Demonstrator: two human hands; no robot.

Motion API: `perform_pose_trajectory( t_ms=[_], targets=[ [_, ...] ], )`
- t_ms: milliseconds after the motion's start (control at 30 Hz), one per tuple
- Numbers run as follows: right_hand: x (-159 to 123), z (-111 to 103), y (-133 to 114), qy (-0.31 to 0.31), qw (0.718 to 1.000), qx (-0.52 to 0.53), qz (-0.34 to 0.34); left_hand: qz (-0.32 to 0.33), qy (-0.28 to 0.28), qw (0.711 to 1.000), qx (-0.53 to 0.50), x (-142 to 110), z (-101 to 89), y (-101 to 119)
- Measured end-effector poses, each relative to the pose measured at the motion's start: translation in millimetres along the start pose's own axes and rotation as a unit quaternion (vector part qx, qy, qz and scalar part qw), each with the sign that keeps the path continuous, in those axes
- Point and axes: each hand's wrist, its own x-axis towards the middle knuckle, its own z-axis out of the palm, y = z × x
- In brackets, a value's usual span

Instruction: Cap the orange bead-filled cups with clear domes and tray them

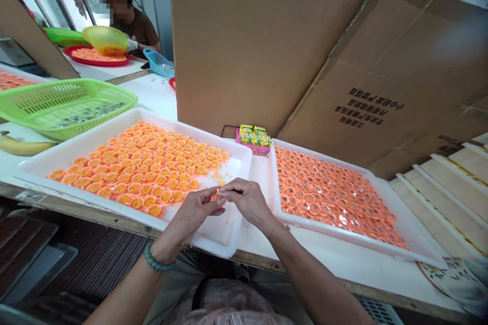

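Observation:
My left hand (pixel 196 213) and my right hand (pixel 246 200) meet above the near right part of a white tray (pixel 224 241). Between their fingertips is a small orange cup (pixel 216 196), mostly covered by the fingers. Rows of orange cups with yellow filling (pixel 133 167) fill much of this tray, and yellow crumbs (pixel 219 177) are scattered on its bare part. To the right, a second white tray (pixel 280 213) holds many orange cups with shiny, dark-marked tops (pixel 328 193).
Cardboard sheets (pixel 263 45) stand behind the trays. A pink basket of small yellow-green boxes (pixel 254 139) sits between them. At left are a green basket (pixel 68 104) and a banana (pixel 25 146). A co-worker (pixel 133 25) sits beyond, near a red tray (pixel 95 61).

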Motion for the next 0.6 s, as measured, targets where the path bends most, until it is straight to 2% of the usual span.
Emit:
perform_pose_trajectory(
  t_ms=[200, 367, 467, 600],
  targets=[
    [-3.3, 4.9, 3.0, 0.004, 0.993, 0.093, 0.076, 0.024, -0.005, 1.000, -0.004, -2.1, -0.5, -2.3],
    [-4.3, 7.0, 8.4, -0.007, 0.979, 0.183, 0.094, 0.039, 0.020, 0.999, -0.003, -2.3, -0.7, -1.5],
    [-8.3, 3.9, 6.3, 0.011, 0.986, 0.141, 0.086, 0.025, 0.031, 0.999, -0.009, -5.7, 2.1, 3.3],
    [-19.3, -0.9, 5.5, -0.021, 0.998, 0.038, 0.041, -0.028, 0.053, 0.997, 0.040, -9.1, 5.4, 9.5]
  ],
)
